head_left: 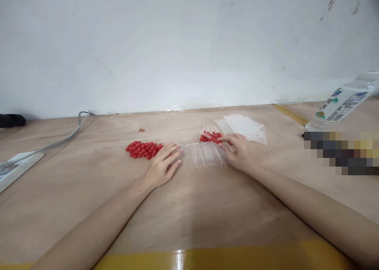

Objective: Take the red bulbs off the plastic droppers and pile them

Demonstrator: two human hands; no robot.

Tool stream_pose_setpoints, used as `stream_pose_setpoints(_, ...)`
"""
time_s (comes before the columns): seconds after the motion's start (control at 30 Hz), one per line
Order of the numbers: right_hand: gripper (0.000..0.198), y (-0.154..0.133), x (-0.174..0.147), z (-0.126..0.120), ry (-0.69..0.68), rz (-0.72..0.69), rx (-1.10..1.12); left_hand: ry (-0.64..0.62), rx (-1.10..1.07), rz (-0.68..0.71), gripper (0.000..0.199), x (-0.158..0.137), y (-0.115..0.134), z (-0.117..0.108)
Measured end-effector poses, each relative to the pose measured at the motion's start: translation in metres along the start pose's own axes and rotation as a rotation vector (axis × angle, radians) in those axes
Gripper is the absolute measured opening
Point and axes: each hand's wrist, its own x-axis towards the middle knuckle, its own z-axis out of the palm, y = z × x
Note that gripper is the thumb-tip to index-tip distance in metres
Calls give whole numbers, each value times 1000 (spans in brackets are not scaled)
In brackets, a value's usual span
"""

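My left hand (pixel 164 165) lies with its fingers stretched out and apart over the left end of a row of thin clear tubes (pixel 199 155). Just left of those fingers is a heap of small, rounded red pieces (pixel 143 149), partly covered by the hand. My right hand (pixel 239 151) is at the row's right end, its thumb and forefinger closed at the red end of a slim clear tube (pixel 214 140). That tube lies across a bunch of red-ended clear tubes (pixel 206 136) behind the row. The fingertips' exact grip is partly hidden.
Thin clear plastic sheets or bags (pixel 241 126) lie behind my right hand. A tilted clear bottle (pixel 340 104) is at the far right, near a pixelated patch. A grey cable (pixel 66 137) runs to a white power strip (pixel 22 161) at left. A white wall (pixel 177 45) backs the table.
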Motion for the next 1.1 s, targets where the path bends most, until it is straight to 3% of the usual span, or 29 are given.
stream_pose_setpoints(0.13, 11, -15, -16, 1, -113, -244, 58, -5, 67, 52, 40, 5, 10, 4)
stream_pose_setpoints(0.23, 14, -19, -21, 7, -152, -337, 78, -47, 117, 128, 37, 7, 16, 4)
stream_pose_setpoints(0.47, 16, -27, -21, 9, -211, -370, 98, -26, 165, 233, 20, 9, 22, 7)
stream_pose_setpoints(0.6, 38, -38, -20, 13, -231, -399, 13, -19, 161, 225, 21, 9, 27, 10)
stream_pose_setpoints(0.77, 16, -44, -21, 21, -167, -505, -22, -37, 124, 252, 18, 11, 32, 10)
stream_pose_setpoints(1.1, 14, -47, -20, 13, -163, -623, 67, -97, 10, 265, 15, 9, 35, 7)
